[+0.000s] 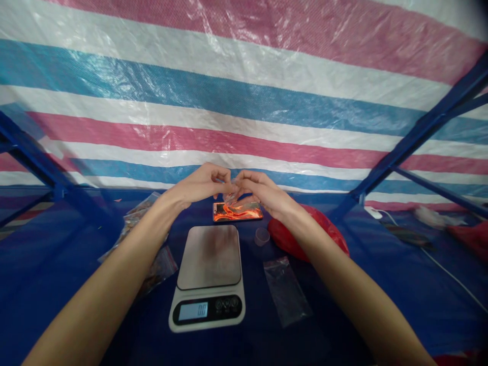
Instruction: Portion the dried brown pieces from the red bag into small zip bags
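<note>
Both hands meet above a phone (244,212) with a bright orange picture on its screen. My left hand (208,183) and my right hand (259,189) pinch a small clear plastic bag (231,196) between them; its contents cannot be made out. Nearer to me stands a kitchen scale (209,259) with a bare steel plate and a display reading 0.0. Just right of it is a small clear plastic cup (262,236). A flat zip bag (286,291) lies below the cup. Beside my right forearm sits a red plastic bag (324,231).
Filled clear zip bags (158,267) lie left of the scale, partly behind my left forearm. A white power strip (372,212) with a cable is on the right. Blue metal posts (404,142) and a striped tarpaulin (229,101) bound the blue table.
</note>
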The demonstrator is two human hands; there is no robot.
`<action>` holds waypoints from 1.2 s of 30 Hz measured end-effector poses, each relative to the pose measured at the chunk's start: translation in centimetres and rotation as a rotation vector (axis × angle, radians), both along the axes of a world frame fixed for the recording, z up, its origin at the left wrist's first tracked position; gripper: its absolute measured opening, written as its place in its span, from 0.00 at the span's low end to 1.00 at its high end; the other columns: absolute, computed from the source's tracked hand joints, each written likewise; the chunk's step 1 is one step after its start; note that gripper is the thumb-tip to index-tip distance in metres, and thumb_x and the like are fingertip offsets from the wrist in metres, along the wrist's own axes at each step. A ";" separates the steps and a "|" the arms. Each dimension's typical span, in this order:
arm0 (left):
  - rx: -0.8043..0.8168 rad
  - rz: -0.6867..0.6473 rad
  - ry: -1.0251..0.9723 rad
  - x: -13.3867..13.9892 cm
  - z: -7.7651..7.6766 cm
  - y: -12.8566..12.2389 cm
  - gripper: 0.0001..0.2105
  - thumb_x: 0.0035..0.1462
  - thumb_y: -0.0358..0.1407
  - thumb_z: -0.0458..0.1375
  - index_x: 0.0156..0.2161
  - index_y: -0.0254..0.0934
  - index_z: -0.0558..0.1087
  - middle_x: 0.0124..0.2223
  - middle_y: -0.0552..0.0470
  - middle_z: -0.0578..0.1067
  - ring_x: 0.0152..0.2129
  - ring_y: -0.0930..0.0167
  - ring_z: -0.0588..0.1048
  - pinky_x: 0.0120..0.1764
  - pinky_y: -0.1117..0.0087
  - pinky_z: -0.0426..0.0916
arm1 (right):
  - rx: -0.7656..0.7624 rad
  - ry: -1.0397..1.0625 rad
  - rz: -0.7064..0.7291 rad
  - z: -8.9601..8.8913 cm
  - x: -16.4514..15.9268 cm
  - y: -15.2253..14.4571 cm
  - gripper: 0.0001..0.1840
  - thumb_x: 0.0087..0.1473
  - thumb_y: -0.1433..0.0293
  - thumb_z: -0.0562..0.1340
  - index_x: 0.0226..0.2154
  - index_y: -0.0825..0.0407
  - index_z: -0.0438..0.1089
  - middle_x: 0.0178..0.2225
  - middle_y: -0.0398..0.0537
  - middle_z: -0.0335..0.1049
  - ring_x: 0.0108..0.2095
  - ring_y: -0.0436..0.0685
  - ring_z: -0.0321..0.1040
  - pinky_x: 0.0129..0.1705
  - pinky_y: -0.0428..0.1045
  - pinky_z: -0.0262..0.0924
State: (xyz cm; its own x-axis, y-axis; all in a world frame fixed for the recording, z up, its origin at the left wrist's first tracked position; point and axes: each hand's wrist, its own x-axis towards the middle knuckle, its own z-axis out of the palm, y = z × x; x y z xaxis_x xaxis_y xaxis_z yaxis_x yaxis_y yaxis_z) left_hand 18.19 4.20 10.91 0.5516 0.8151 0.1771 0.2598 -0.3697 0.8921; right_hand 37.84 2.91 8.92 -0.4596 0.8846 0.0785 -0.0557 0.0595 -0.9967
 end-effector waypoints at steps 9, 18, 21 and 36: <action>0.203 0.131 0.053 1.3 -0.2 -0.6 0.09 0.52 0.29 0.59 0.22 0.37 0.68 0.21 0.58 0.72 0.19 0.76 0.72 0.25 0.75 0.63 | 0.073 -0.082 -0.165 -0.1 0.4 0.3 0.06 0.60 0.69 0.64 0.34 0.49 0.65 0.27 0.42 0.76 0.23 0.52 0.76 0.23 0.44 0.70; 0.140 0.174 0.029 2.2 -0.6 -1.0 0.10 0.53 0.30 0.58 0.22 0.36 0.69 0.18 0.57 0.73 0.13 0.76 0.71 0.19 0.76 0.61 | 0.026 0.079 -0.031 -0.8 0.3 0.4 0.18 0.55 0.62 0.73 0.42 0.48 0.67 0.28 0.43 0.78 0.25 0.52 0.77 0.27 0.45 0.73; 0.125 0.166 -0.002 2.1 -0.2 -1.0 0.10 0.52 0.29 0.59 0.21 0.36 0.68 0.17 0.57 0.72 0.15 0.78 0.71 0.19 0.78 0.60 | -0.025 0.111 -0.031 -1.1 0.6 0.9 0.18 0.54 0.64 0.73 0.44 0.49 0.69 0.28 0.43 0.78 0.26 0.52 0.77 0.29 0.45 0.73; -0.173 0.038 -0.282 2.8 -2.0 -0.6 0.25 0.55 0.33 0.68 0.57 0.40 0.68 0.29 0.57 0.78 0.22 0.74 0.75 0.25 0.74 0.65 | -0.110 0.200 -0.033 -1.2 1.0 1.3 0.17 0.54 0.72 0.70 0.47 0.47 0.71 0.35 0.43 0.79 0.28 0.52 0.74 0.34 0.49 0.72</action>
State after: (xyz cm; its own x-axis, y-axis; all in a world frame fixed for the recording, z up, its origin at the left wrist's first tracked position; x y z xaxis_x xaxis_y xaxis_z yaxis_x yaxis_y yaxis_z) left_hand 20.96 3.63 8.95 0.4692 0.8654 0.1761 0.0043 -0.2016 0.9794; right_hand 38.80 4.18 7.76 -0.4157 0.9070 0.0676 -0.2525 -0.0437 -0.9666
